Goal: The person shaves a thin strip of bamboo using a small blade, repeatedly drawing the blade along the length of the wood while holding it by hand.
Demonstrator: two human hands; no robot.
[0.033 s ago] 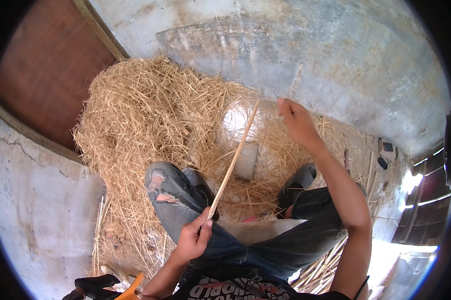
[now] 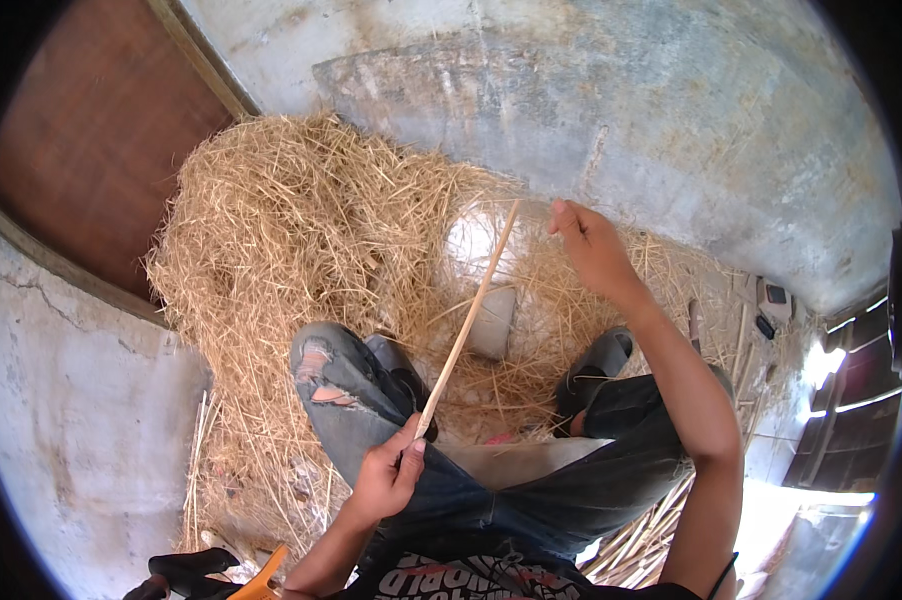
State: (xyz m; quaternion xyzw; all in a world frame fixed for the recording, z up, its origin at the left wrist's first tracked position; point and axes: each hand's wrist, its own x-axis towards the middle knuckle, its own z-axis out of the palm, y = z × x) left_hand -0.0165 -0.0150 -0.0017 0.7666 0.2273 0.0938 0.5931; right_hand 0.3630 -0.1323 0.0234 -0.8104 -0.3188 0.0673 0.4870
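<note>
My left hand is closed round the lower end of a long, thin bamboo strip, above my left thigh. The strip slants up and to the right, away from me, with its far tip standing free. Just right of that tip, my right hand is raised with its fingers curled in and the thumb pressed against them. Whatever those fingers hold, if anything, is too small to make out. A small gap separates the right hand from the strip.
A big heap of straw-like shavings fills the left and centre. Between my feet stands a grey block. A concrete wall curves behind. Long thin strips lie beside my right thigh; an orange-handled tool is at lower left.
My right hand has shifted very slightly left and nearer to me. The left hand and the strip stay almost where they were.
</note>
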